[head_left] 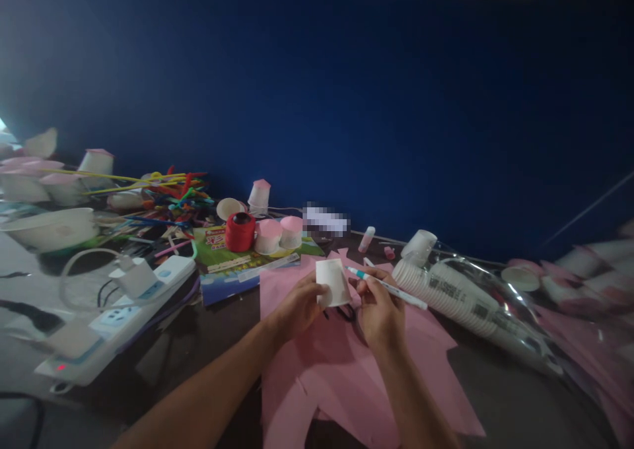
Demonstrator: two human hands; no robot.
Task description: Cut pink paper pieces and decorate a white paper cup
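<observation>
My left hand (303, 306) is closed around the left side of a white paper cup (332, 282), which is upside down with its narrow end up. In my right hand (381, 313) is a white marker (403, 295) with a teal band, its tip pointing left, close to the cup's right side. Whether the tip touches the cup I cannot tell. Beneath both hands lies cut pink paper (341, 376). Dark scissor-like handles (348, 313) show partly between the hands, on the paper.
A power strip (119, 317) with a plugged charger stands left. Behind are a red spool (240, 232), pink-topped cups (269, 236), a picture book (222, 271) and pipe cleaners (183, 188). A glue stick (366, 240) stands at the back; bagged stacked cups (450, 297) lie right.
</observation>
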